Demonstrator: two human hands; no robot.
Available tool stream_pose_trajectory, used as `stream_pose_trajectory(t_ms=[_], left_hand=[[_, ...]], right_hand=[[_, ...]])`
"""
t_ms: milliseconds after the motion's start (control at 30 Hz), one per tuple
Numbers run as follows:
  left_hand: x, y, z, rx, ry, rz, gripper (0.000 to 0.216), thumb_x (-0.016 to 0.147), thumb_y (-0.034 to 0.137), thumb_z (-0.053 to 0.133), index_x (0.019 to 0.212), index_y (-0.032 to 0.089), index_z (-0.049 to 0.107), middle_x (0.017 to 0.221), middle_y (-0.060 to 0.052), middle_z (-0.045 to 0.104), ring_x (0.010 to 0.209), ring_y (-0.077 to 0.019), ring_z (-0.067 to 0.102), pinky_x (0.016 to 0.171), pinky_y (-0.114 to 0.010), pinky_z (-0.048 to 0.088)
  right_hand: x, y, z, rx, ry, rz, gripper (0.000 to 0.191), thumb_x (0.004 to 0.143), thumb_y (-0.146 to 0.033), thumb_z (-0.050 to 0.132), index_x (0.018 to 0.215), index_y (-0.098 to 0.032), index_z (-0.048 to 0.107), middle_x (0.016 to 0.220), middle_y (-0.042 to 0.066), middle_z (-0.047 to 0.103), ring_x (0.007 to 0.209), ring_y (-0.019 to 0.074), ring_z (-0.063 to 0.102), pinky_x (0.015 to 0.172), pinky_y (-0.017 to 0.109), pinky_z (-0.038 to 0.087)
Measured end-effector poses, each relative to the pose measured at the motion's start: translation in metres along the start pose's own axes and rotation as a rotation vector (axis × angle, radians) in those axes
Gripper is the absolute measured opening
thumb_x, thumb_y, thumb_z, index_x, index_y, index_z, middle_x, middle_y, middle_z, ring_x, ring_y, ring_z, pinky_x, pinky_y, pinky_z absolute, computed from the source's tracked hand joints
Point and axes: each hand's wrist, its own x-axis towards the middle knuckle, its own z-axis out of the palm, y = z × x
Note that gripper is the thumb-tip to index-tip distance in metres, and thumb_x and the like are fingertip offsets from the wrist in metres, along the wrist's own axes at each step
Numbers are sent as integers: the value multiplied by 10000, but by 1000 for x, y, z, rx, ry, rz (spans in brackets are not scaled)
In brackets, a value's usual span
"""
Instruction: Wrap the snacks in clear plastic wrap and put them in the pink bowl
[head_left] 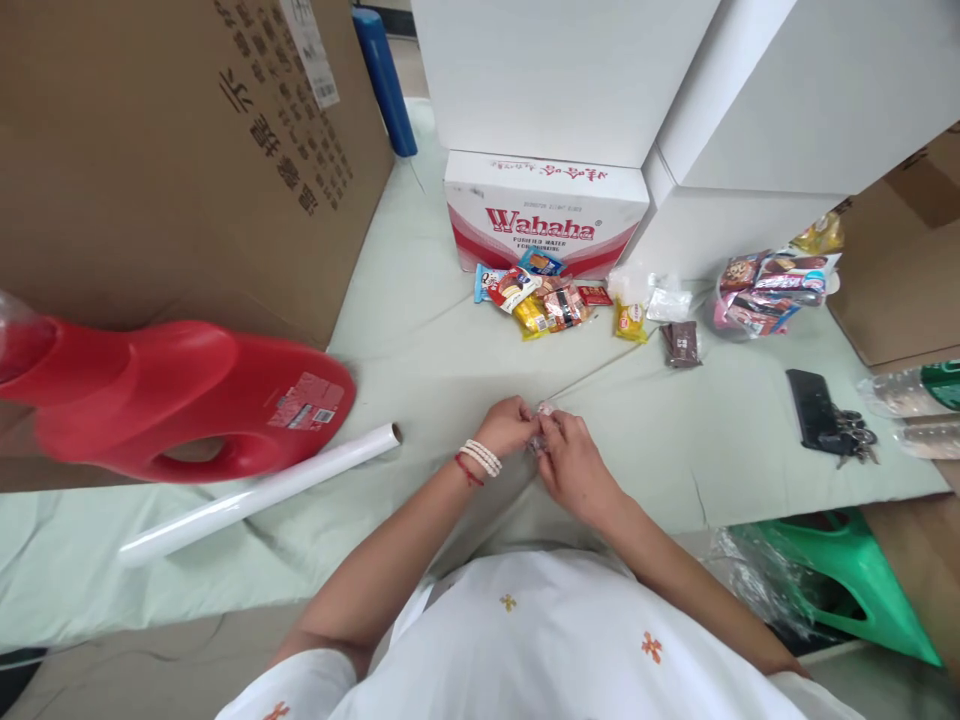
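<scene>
Both hands meet over the middle of the cloth-covered table. My left hand [510, 425], with beaded and red bracelets at its wrist, has its fingers closed in a pinch. My right hand [574, 465] is closed as well, thumb and fingertips pressed on the same small item. Between the fingertips shows a bit of a small clear plastic wrapper [537, 442], with something pinkish at its top; the fingers hide most of it. Farther back lie a pile of snack packets [551, 305], a yellow packet [631, 321], a brown packet [681, 344] and a white packet [669, 304].
A Wahaha water carton [547, 215] stands behind the snacks, among white boxes [562, 80]. On the left are a large red jug [225, 370], a white roll [262, 495] and a cardboard box [187, 180]. A snack bag [772, 290], phone [810, 400] and keys [855, 437] lie right.
</scene>
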Motion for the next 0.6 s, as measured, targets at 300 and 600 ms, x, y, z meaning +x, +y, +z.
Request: stream_pose_trajectory(t_ms=[300, 600], left_hand=[[-46, 12, -13, -777, -246, 88, 377, 735, 401, 790, 994, 176, 635, 899, -38, 700, 746, -151, 699, 614, -238, 491], [-61, -47, -27, -650, 71, -18, 386, 722, 459, 781, 911, 165, 616, 773, 0, 677, 657, -130, 633, 585, -237, 445]], right_hand=[[-18, 49, -30, 297, 253, 295, 301, 963, -312, 577, 1234, -256, 695, 1179, 100, 709, 1082, 265, 645, 1006, 459, 517], [33, 200, -74, 767, 952, 856, 280, 704, -374, 743, 818, -179, 577, 773, 20, 639, 724, 161, 642, 725, 338, 589]])
